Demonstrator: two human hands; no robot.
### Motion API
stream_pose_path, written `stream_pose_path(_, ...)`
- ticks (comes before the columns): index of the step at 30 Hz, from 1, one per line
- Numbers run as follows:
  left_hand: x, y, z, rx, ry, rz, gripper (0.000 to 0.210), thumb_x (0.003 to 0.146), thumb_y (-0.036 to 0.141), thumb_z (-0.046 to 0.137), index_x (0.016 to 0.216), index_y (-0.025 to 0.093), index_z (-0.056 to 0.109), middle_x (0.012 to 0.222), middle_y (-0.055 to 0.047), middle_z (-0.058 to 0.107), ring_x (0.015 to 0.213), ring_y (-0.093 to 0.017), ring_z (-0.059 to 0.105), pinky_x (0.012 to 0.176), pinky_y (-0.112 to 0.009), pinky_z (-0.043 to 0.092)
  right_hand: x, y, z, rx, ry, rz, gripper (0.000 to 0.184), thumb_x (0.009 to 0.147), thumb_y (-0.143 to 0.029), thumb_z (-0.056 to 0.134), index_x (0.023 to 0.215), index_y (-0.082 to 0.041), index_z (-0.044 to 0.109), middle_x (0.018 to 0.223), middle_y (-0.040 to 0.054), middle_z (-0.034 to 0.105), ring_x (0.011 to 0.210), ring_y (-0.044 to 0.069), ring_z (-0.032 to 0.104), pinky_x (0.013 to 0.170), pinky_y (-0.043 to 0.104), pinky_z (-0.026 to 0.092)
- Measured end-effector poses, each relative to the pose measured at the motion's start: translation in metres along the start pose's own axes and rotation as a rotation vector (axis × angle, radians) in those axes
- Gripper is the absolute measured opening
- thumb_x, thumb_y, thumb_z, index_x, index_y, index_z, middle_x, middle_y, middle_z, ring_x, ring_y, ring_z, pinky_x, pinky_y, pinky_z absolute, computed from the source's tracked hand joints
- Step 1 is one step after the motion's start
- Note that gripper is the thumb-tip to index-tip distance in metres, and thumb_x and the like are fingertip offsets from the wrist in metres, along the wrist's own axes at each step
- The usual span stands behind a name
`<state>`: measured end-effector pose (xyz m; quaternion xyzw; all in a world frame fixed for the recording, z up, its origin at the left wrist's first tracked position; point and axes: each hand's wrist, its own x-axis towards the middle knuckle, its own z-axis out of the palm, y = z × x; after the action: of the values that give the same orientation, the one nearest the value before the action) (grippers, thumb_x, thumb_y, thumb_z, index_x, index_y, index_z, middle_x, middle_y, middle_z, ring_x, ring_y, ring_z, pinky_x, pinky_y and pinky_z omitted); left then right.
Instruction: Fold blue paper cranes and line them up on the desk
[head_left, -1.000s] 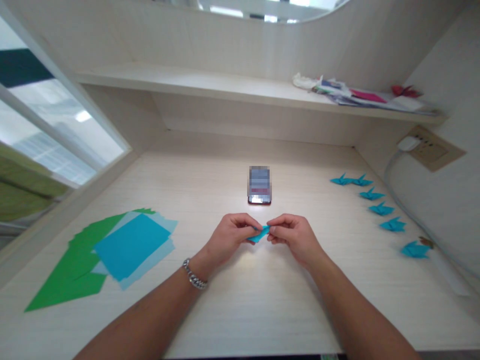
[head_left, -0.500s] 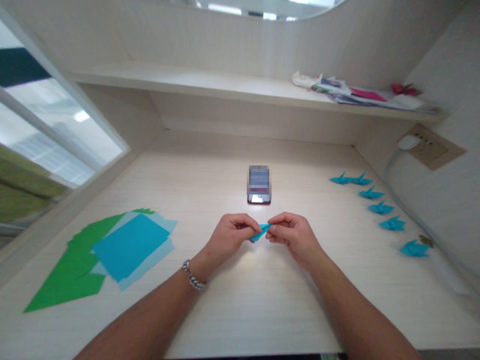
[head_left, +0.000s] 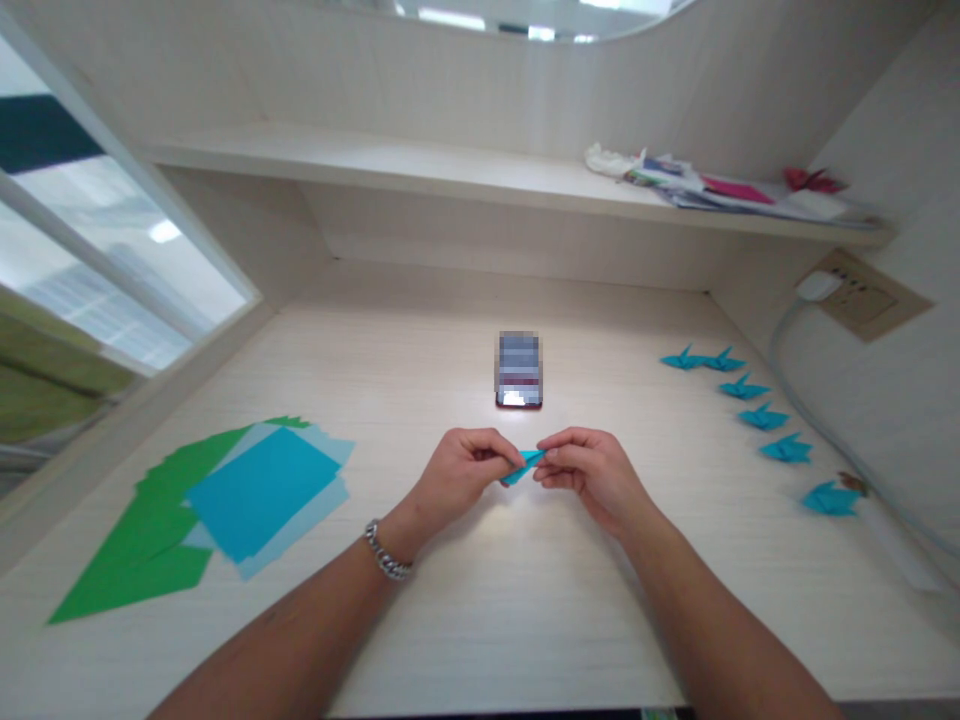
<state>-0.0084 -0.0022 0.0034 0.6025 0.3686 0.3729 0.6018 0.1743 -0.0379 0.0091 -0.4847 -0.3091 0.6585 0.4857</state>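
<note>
A small piece of folded blue origami paper [head_left: 527,464] is held between my hands, just in front of the phone. My left hand [head_left: 474,466] pinches its left side with thumb and forefinger; a silver chain bracelet [head_left: 388,552] circles that wrist. My right hand [head_left: 589,470] grips the upper right end between thumb and fingertips. The fingers cover part of the folds. Over on the right lie several finished blue paper cranes [head_left: 763,416] in a curved row. To the left, a stack of blue paper sheets [head_left: 266,490] rests partly on green paper sheets [head_left: 142,540].
A phone [head_left: 518,370] lies in the middle of the desk. A shelf [head_left: 390,165] runs along the back, with papers [head_left: 720,190] piled at its right. On the right wall, a white plug and cable [head_left: 817,286] come from a socket [head_left: 870,305].
Both hands stay almost in place with the folded paper between them. The fingers of my right hand have shifted slightly at the paper's end.
</note>
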Motion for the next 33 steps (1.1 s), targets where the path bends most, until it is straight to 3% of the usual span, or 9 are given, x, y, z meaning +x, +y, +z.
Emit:
stream_pose_path(4, -0.001, 0.002, 0.001, 0.028, -0.008, -0.016, 0.009, 0.07, 0.011, 0.066, 0.067, 0.015, 0.073, 0.061, -0.002, 0.066, 0.058, -0.012, 0.058, 0.058, -0.024, 0.045, 0.0, -0.001, -0.002, -0.023, -0.04, -0.005, 0.019, 0.067, -0.026, 0.071, 0.081, -0.013, 0.071, 0.066, 0.008, 0.071, 0.058, 0.016, 0.066, 0.058, 0.027, 0.054)
stream_pose_path(12, -0.001, 0.001, 0.005, 0.029, -0.027, -0.061, 0.008, 0.07, 0.013, 0.068, 0.076, 0.014, 0.072, 0.068, -0.004, 0.07, 0.061, -0.013, 0.061, 0.061, -0.025, 0.05, 0.004, 0.012, -0.001, -0.308, -0.089, -0.098, 0.025, 0.069, -0.038, 0.074, 0.08, -0.015, 0.073, 0.063, 0.0034, 0.068, 0.056, 0.012, 0.06, 0.057, 0.025, 0.05)
stream_pose_path(21, 0.002, -0.003, 0.0, -0.191, -0.045, -0.231, 0.016, 0.075, 0.017, 0.065, 0.089, 0.011, 0.07, 0.081, -0.008, 0.071, 0.069, -0.015, 0.066, 0.066, -0.029, 0.056, 0.004, 0.011, -0.003, -0.327, 0.012, -0.111, 0.028, 0.067, -0.039, 0.075, 0.08, -0.014, 0.074, 0.059, 0.0036, 0.067, 0.052, 0.012, 0.059, 0.056, 0.028, 0.05)
stream_pose_path(25, 0.002, -0.004, 0.001, -0.288, -0.022, -0.253, 0.021, 0.08, 0.021, 0.061, 0.096, 0.01, 0.068, 0.076, -0.007, 0.069, 0.067, -0.015, 0.065, 0.066, -0.031, 0.057, 0.004, 0.012, -0.001, -0.328, 0.041, -0.113, 0.028, 0.068, -0.039, 0.075, 0.08, -0.014, 0.073, 0.059, 0.0041, 0.067, 0.051, 0.013, 0.059, 0.055, 0.028, 0.05)
stream_pose_path(33, 0.002, -0.004, 0.002, -0.041, -0.04, -0.187, 0.018, 0.076, 0.027, 0.068, 0.086, 0.012, 0.07, 0.076, -0.007, 0.07, 0.066, -0.014, 0.063, 0.061, -0.026, 0.054, 0.003, 0.011, 0.003, -0.418, 0.027, -0.141, 0.024, 0.073, -0.038, 0.07, 0.076, -0.015, 0.072, 0.06, 0.0033, 0.066, 0.053, 0.012, 0.06, 0.056, 0.027, 0.05)
